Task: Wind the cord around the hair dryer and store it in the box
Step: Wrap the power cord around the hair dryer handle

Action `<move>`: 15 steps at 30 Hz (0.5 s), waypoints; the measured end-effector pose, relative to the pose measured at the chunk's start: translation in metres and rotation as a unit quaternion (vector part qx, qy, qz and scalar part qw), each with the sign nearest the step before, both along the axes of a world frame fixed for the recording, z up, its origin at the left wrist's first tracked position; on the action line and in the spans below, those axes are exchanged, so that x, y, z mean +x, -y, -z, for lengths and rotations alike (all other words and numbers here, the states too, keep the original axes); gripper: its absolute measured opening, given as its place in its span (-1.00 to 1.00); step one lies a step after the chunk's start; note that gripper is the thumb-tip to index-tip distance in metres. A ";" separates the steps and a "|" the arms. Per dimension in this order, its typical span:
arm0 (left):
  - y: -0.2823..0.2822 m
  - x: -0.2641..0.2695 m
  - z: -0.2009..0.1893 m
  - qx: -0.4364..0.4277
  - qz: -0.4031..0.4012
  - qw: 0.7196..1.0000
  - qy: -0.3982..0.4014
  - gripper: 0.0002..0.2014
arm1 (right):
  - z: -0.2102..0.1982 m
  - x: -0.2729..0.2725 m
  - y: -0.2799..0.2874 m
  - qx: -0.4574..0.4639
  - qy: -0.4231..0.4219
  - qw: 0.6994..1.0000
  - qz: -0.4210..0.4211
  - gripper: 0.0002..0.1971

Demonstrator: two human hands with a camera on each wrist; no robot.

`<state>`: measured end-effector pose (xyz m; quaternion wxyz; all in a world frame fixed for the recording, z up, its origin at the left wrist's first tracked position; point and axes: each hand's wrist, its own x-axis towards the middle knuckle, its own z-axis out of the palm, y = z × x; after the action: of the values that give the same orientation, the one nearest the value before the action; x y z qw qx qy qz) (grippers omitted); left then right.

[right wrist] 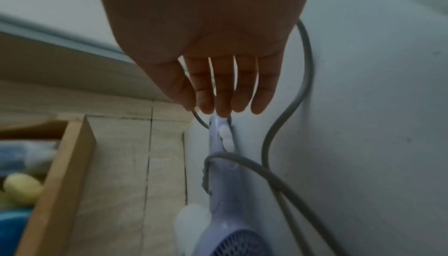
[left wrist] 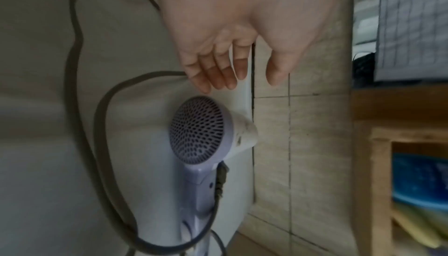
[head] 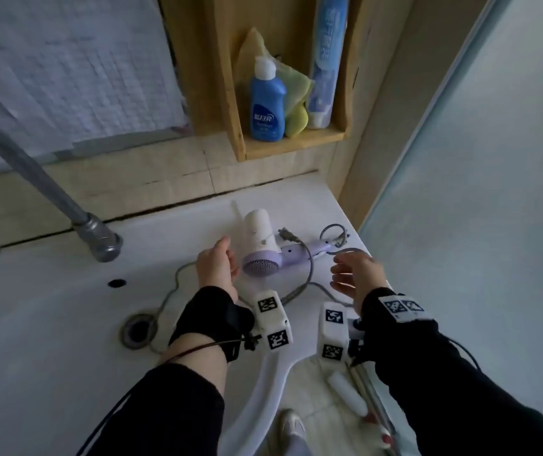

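A white and lilac hair dryer [head: 262, 248] lies on the white sink counter [head: 296, 199], its rear grille [left wrist: 197, 130] facing me. Its grey cord [head: 308, 271] crosses the handle [right wrist: 221, 139], and the plug [head: 288, 235] rests by the barrel. More of the cord [left wrist: 104, 126] trails into the basin. My left hand [head: 219, 260] hovers open just left of the grille, its relaxed fingers [left wrist: 218, 76] holding nothing. Over the handle's end, my right hand [head: 350, 274] is open with straight fingers [right wrist: 242, 91]. The cord [right wrist: 299, 87] loops beside it.
A metal faucet [head: 94, 238] reaches over the basin from the left, above the drain [head: 138, 330]. A wooden wall box [head: 293, 144] above the counter holds a blue bottle [head: 267, 103], a yellow cloth and a tube. The counter's right edge meets a glass panel [head: 461, 192].
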<state>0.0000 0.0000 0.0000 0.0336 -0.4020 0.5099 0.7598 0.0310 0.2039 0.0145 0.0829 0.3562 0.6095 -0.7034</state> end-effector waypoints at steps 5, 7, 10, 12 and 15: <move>-0.017 -0.023 0.017 -0.105 0.076 0.991 -0.018 -0.64 | 0.020 -0.028 0.003 0.063 -0.003 0.992 -0.112 -0.83; -0.018 -0.029 0.022 -0.118 0.099 0.988 -0.009 -0.45 | 0.025 -0.036 0.007 0.088 -0.009 0.987 -0.134 -0.79; -0.018 -0.033 0.028 -0.141 0.120 0.983 0.005 -0.24 | 0.031 -0.046 0.010 0.141 -0.019 0.978 -0.154 -0.74; -0.021 -0.033 0.029 -0.157 0.143 0.977 0.020 -0.17 | 0.032 -0.047 0.012 0.180 -0.025 0.968 -0.171 -0.72; -0.029 -0.036 0.029 -0.191 0.174 0.966 0.026 -0.27 | 0.036 -0.048 0.017 0.225 -0.025 0.951 -0.212 -0.71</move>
<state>-0.0356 0.0293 -0.0293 0.1009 -0.3259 0.7068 0.6196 -0.0170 0.1870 -0.0211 0.1330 0.2105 0.8152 -0.5228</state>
